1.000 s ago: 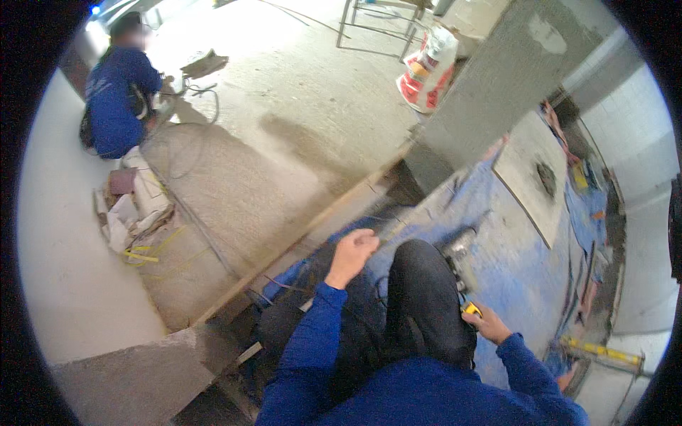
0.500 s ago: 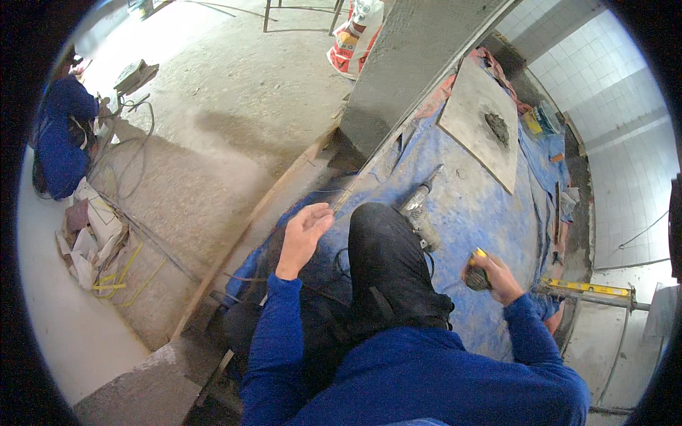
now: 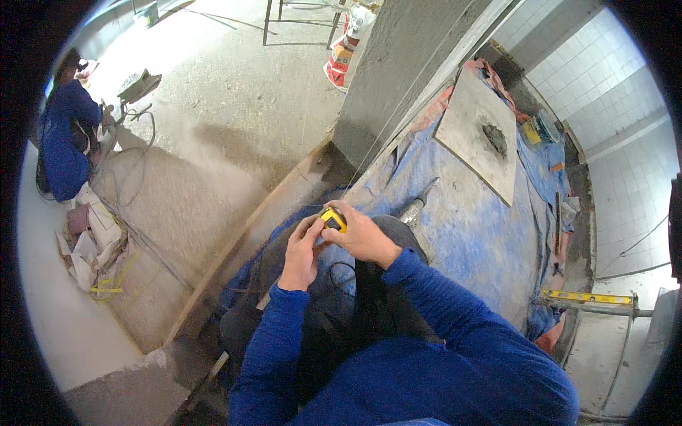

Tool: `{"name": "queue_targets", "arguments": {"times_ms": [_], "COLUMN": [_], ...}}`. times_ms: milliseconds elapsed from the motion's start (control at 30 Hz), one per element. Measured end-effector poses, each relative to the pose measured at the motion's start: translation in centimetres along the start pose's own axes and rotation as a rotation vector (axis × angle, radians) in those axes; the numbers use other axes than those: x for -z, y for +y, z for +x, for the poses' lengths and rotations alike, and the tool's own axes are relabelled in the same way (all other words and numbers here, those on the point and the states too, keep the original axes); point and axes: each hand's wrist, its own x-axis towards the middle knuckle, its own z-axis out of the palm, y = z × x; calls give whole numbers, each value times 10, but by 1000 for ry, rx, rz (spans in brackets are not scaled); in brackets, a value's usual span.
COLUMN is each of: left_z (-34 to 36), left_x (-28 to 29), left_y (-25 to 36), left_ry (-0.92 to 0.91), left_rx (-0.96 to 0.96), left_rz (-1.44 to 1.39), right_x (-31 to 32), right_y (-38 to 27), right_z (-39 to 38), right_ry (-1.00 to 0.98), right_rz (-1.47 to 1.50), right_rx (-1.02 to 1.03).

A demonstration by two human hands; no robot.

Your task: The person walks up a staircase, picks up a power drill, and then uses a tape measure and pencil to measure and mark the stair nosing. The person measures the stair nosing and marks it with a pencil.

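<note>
My right hand [image 3: 353,232] is closed on a yellow-and-black tape measure [image 3: 333,220] above my dark-clad knees. My left hand [image 3: 304,252] meets it from the left, fingers curled against the tape's side; what lies between those fingertips is partly hidden. Just right of my hands a metal power tool [image 3: 415,207] lies on the dusty blue sheeting [image 3: 476,259], partly hidden by my knee. A thin line runs up along the edge of the grey plastered wall [image 3: 376,85] beyond my hands.
A co-worker [image 3: 67,138] crouches left near cables and rubble [image 3: 89,234]. A board [image 3: 469,156] with a grey lump [image 3: 495,140], a bucket [image 3: 540,128] and a spirit level [image 3: 586,297] lie right. A bag [image 3: 339,67] stands beyond the wall; a wooden edge [image 3: 234,255] crosses left.
My right hand has brought the tape measure from beside my right knee up and left to meet my left hand over my knees. The view has shifted, moving the room within the picture.
</note>
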Motion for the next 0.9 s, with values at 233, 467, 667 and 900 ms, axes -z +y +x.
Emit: {"name": "queue_targets", "arguments": {"times_ms": [233,467,667,900], "left_z": [7,15,17,25], "left_x": [-4,4,13,42], "left_y": [-9,-15,-11,8], "left_ry": [-112,-143,-170,-174], "left_rx": [134,192,222,13], "left_rz": [-157,-219,9,-307], "right_x": [-24,-6,25,108], "right_y": [21,20,-1,-8], "right_z": [0,-10,-10,-16], "right_ry": [-17,-42,-286,-426], "right_rz": [-177,-130,-299,-441], "right_rx": [44,52,-64,29]}}
